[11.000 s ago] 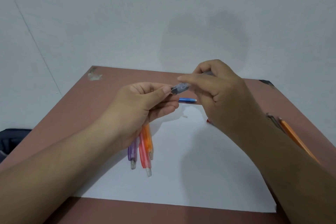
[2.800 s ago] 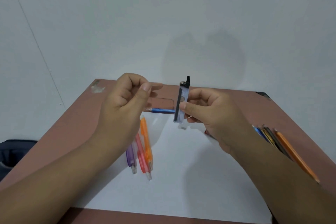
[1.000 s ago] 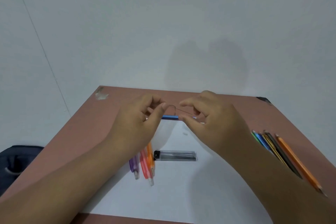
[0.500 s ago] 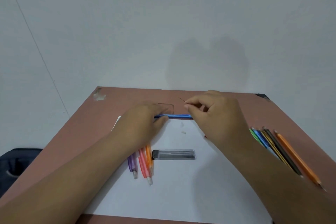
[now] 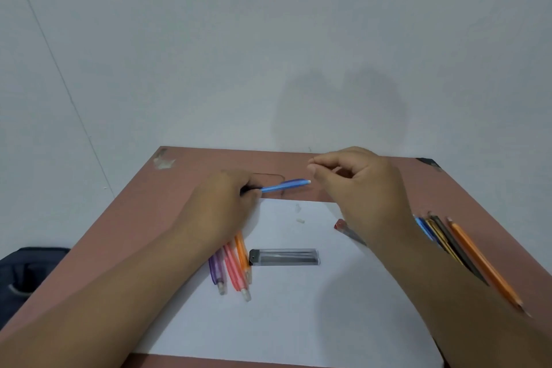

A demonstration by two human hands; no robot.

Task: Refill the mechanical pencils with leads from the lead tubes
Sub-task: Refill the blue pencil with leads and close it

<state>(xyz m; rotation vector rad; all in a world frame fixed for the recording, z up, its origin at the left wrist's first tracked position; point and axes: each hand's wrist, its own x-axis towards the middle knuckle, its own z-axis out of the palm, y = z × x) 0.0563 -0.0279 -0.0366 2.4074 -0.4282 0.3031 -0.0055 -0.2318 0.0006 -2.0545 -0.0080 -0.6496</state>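
Blue pencil's [image 5: 285, 185] tip hidden inside left hand's [image 5: 230, 203] fingers [image 5: 249, 193].

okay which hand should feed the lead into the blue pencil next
Right. The right hand is raised with pinched fingers just beyond the open end of the blue pencil, while the left hand grips that pencil's other end.

Left hand [image 5: 230, 197] curled low; right hand [image 5: 358, 185] raised, fingertips pinched.

Our one head-worn wide-angle view, looking forward and down from behind our forearms, close over the brown table [image 5: 167, 197], facing the grey wall [image 5: 268, 39] just beyond
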